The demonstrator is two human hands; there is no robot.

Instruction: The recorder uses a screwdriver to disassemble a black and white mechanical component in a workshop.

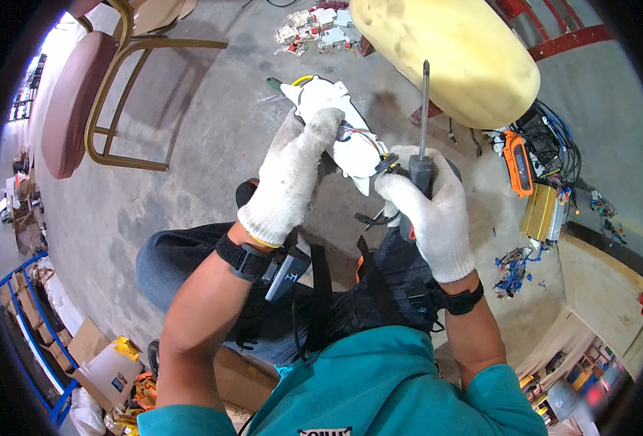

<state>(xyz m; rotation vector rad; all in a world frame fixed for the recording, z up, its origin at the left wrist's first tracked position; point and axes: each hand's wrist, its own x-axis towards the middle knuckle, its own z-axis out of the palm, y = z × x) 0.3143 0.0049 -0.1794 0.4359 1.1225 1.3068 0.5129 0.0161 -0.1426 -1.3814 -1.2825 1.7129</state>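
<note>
In a white knit glove, my left hand (290, 171) is closed round the upper part of a white plastic housing (356, 154) with pointed tabs. Thin coloured wires (365, 134) run along its face towards a small dark connector (387, 163) at its right edge. My gloved right hand (437, 218) grips a screwdriver (423, 156), its long shaft pointing away from me. The fingertips of that hand also touch the connector. A dark cable (374, 218) hangs below the housing. Beyond the housing's far end a green handle (273, 83) shows on the floor.
A padded chair (81, 105) stands at left. A large yellow rounded object (452, 58) lies at far right. Nearby are an orange-cased device (517, 163), bundled cables (561, 138), a gold metal box (539, 212) and loose connectors (514, 270). White plastic parts (318, 29) are piled at the far side.
</note>
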